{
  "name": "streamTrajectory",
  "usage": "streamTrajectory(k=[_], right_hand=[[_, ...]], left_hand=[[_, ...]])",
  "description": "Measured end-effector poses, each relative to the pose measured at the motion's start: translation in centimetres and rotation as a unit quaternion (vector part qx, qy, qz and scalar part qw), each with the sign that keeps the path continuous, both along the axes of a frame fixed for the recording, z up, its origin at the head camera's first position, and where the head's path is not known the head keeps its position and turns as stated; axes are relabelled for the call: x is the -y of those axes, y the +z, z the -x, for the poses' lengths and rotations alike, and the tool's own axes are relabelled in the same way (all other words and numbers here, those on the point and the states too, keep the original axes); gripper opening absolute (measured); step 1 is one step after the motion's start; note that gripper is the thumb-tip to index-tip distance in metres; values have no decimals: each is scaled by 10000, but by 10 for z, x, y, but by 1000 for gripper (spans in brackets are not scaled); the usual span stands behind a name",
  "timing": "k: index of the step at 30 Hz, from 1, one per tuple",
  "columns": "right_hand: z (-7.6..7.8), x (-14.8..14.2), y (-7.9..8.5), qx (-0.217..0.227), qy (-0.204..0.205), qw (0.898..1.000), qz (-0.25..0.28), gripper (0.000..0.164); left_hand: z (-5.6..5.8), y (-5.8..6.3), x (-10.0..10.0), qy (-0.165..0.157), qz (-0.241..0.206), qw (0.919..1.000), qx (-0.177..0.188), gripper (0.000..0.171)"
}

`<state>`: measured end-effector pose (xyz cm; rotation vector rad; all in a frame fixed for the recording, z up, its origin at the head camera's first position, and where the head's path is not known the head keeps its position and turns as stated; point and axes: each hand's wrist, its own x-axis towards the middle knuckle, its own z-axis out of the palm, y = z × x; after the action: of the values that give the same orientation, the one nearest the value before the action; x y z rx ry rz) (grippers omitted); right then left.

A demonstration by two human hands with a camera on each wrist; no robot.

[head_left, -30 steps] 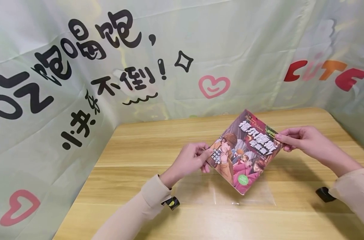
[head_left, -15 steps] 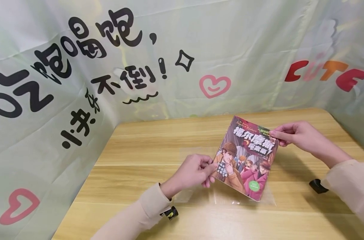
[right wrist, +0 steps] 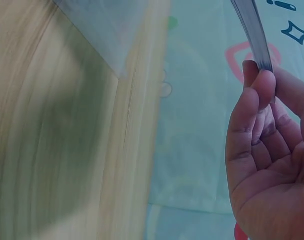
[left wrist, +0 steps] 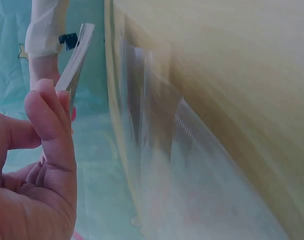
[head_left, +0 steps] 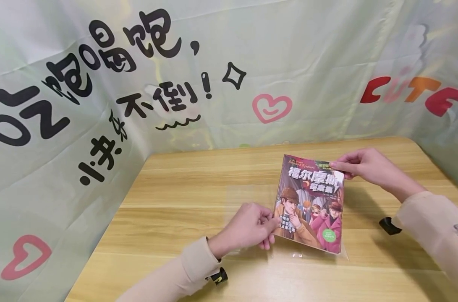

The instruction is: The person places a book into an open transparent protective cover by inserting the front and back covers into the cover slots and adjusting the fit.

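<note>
Book [head_left: 310,209]: we see it in both hands, raised at a slant above the right half of the bench [head_left: 168,235], front cover facing the head camera.
Left hand [head_left: 249,226]: grips the lower left edge, thumb on the cover and fingers behind.
Right hand [head_left: 370,167]: pinches the upper right corner, thumb on top; the right wrist view shows us the thin edge caught between the fingers.
Turn of the cover: compared with a second ago, we see the book swung counterclockwise, its title running closer to level and its lower edge nearer the front.
Shift of the hands: the left is lower and further right, the right a little higher and further left; both hold the same parts of the book.
What the turn means: we judge the book better squared to the person, under two-handed control and not set down.
Clear plastic bag [left wrist: 207,165]: lies on the bench beneath the book, showing past its left side and lower right corner; the left wrist view shows us the two apart. We cannot tell where its mouth is.
Backdrop [head_left: 315,46]: pale cloth with black lettering rises behind the bench.
</note>
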<state>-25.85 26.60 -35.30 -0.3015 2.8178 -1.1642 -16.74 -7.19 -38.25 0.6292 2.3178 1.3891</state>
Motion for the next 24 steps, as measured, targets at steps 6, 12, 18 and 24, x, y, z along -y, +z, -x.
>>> streamTrajectory(k=[6, 12, 18, 24], right_hand=[[7, 9, 0, -136, 206, 9994, -245, 50], [14, 18, -5, -251, 316, 9983, -420, 48], [20, 25, -13, -331, 345, 9971, -597, 44], [24, 30, -18, -348, 418, 9963, -670, 37]], left_hand=[[-7, -1, -4, -138, 283, 9995, 79, 25], [-13, -4, -9, -203, 683, 9974, 129, 30], [-15, -6, -14, -316, 1037, 9939, 189, 33], [-14, -9, -19, -292, 1401, 9897, 86, 37]])
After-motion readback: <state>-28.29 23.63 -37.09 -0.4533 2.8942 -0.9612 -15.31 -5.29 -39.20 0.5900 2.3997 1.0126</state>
